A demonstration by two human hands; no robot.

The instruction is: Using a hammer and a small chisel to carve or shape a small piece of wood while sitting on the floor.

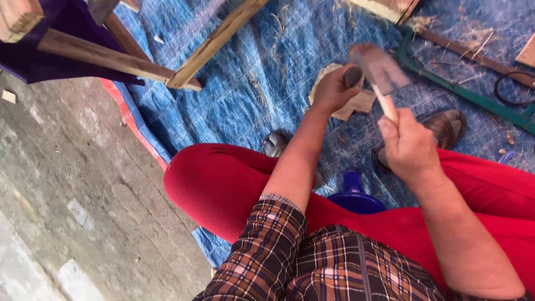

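My left hand (333, 89) is closed around a dark upright tool (352, 76), probably a chisel, set on a small flat piece of wood (362, 103) lying on the blue tarp (251, 72). My right hand (408, 146) grips the pale wooden handle of a hammer or mallet (379, 69), whose blurred head is just above and beside the tool's top. Both arms reach forward over my red-trousered legs (223, 184). The tool's lower tip is hidden by my left hand.
A wooden frame (184, 61) with purple cloth stands at the upper left. A green-framed saw (473, 95) and a black cord lie at the right among wood shavings. A blue plastic object (354, 195) sits between my legs. Bare concrete floor (72, 184) lies to the left.
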